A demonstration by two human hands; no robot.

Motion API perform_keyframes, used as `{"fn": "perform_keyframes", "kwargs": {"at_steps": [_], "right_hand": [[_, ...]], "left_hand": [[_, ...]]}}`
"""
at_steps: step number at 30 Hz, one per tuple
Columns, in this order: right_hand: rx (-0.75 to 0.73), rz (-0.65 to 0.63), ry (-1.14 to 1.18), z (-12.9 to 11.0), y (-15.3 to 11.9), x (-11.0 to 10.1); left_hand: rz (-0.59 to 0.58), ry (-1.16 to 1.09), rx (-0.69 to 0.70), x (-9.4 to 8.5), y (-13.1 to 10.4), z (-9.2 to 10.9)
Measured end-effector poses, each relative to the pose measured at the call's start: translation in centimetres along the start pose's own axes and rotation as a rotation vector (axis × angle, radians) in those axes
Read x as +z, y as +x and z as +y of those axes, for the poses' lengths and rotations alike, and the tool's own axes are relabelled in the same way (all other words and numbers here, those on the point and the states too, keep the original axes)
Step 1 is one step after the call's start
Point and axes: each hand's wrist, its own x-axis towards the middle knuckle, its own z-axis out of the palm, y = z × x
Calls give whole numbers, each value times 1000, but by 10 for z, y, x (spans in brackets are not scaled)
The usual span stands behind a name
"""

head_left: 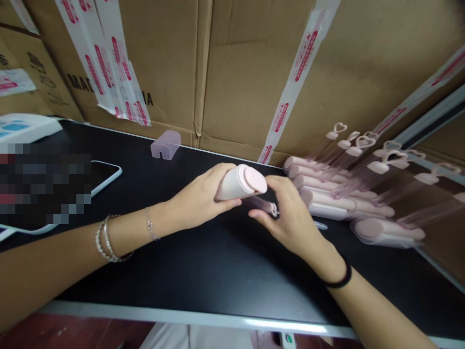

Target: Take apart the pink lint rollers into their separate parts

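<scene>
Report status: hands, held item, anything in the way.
Left hand gripping pale pink item. Right hand by its rounded end, contact unclear. Possibly in the way: heart-ended piece between hands, partly hidden.

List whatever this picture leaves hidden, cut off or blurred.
All in the head view:
Pale cylinder: back end hidden by the left hand.
Dark screen: mostly masked by pixelation.
Carton lettering: middle letters obscured by printed tape.
Rightmost tube: blurred, top cut off by the right edge.

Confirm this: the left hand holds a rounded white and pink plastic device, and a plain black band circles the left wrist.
No: the head view shows the plain black band on the right wrist, not the left. The left hand does hold the rounded white and pink plastic device.
</scene>
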Motion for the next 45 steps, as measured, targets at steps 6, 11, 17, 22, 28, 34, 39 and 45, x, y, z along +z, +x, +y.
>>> {"fn": "perform_keyframes", "kwargs": {"at_steps": [6, 11, 17, 22, 28, 34, 39, 45], "right_hand": [[-129, 59, -122, -15, 0, -14], [-81, -107, -294, -23, -2, -10], [-40, -129, -262, -14, -2, -3], [-116, -87, -350, -15, -3, 1], [-107, -44, -288, -13, -6, 3], [-130, 27, -241, -14, -6, 5], [-231, 74, -214, -18, -4, 4], [-407, 60, -250, -17, 0, 6]], "left_hand": [[-56, 526, 302, -4, -4, 0], [-106, 677, 311, 0, -3, 0], [-92, 595, 320, -3, -1, -5], [-125, 580, 341, 1, -5, -4], [-114, 551, 458, -1, -4, -5], [69, 634, 537, 5, -6, -4], [122, 579, 728, 4, -4, -7], [-198, 409, 765, -9, 6, -8]]}}
